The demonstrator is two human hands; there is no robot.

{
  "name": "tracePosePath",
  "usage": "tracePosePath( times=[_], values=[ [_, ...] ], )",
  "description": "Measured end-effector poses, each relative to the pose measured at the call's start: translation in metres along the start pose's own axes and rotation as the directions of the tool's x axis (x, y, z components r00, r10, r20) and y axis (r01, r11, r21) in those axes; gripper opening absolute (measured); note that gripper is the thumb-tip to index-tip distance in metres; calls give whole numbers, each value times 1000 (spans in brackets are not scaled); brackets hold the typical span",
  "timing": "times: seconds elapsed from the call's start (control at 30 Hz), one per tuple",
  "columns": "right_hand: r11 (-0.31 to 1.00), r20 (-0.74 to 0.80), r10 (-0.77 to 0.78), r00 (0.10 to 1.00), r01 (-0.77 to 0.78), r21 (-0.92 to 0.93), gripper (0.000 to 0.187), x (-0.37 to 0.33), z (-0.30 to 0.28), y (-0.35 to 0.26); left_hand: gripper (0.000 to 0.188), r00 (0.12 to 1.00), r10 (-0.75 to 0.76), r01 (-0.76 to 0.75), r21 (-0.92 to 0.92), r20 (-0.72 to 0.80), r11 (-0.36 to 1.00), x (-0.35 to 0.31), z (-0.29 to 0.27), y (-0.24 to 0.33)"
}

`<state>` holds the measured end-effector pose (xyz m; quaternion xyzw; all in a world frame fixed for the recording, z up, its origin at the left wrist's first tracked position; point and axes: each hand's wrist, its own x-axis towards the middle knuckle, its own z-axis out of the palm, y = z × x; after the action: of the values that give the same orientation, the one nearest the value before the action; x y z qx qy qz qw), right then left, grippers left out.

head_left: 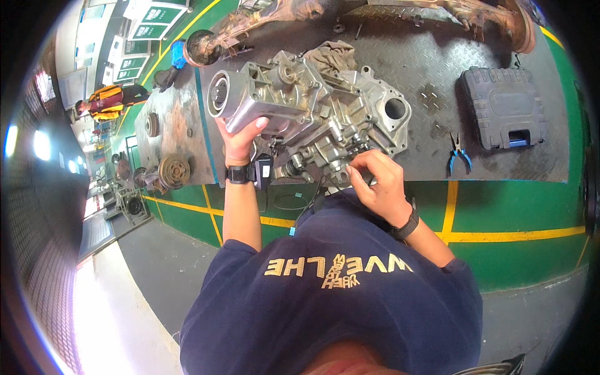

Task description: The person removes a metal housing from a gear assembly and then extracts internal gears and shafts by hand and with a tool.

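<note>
A bare-metal gearbox [319, 109] lies on the dark bench in front of me, its round splined opening [220, 94] toward the left. My left hand [240, 139] grips the left end of its casing from the near side, thumb on the metal and the other fingers mostly hidden. On the near side of the gearbox, my right hand [380, 184] is closed in a pinch beside a small metal fitting [337, 167]. Whatever lies between those fingertips is too small to make out. A black box-shaped device [263, 172] sits by my left wrist.
Blue-handled pliers [459, 157] and a closed black tool case [505, 107] lie at the right. A crumpled cloth [332, 57] rests behind the gearbox. Long rusty axle parts [262, 26] span the far side. Round hubs [174, 170] stand left; a person [106, 103] is farther off.
</note>
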<state>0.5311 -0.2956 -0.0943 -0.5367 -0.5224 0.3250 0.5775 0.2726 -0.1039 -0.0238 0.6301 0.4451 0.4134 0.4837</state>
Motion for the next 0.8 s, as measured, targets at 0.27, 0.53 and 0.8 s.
tracePosePath(
  times=[0.27,0.53,0.8],
  values=[
    [993,-34,119,992,-118,21,8,30,-17,-6,66,999,41,-41,20,7,999,10,4,4],
    [988,-43,151,988,-151,-5,9,60,-13,4,75,999,-46,47,-33,8,998,11,5,10],
    [991,-25,128,991,-127,51,11,92,-4,6,94,999,-34,32,-108,-12,994,15,-7,-2]
  ],
)
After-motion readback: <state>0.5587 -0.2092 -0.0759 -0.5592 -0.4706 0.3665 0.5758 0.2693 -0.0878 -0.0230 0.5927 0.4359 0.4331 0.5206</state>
